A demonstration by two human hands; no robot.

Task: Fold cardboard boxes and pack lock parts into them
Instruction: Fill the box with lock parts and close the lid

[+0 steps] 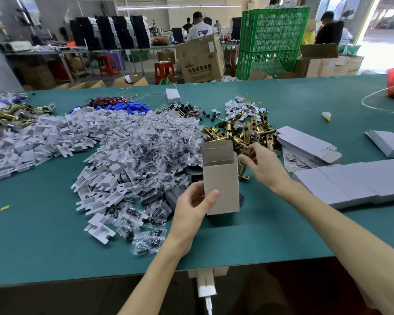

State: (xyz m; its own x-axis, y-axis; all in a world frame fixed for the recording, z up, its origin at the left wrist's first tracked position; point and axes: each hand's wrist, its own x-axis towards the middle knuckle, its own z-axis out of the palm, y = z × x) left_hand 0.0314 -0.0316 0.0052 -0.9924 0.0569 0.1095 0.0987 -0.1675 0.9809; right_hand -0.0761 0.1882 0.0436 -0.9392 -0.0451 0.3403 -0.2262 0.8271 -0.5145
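Observation:
My left hand (195,206) grips a small folded grey cardboard box (221,180) upright above the green table, its top flap standing open. My right hand (261,167) is just right of the box mouth and holds a brass latch part (245,165), which hangs down beside the box. Behind them lies a heap of brass latches (243,131). Flat unfolded box blanks (305,146) are stacked to the right.
A big pile of white plastic inserts (62,135) and clear bags of screws (159,142) covers the table's left and middle. Flat grey sheets (355,185) lie at the right. Wires and blue cells (127,106) lie farther back. People, crates and cartons stand beyond the table (55,246).

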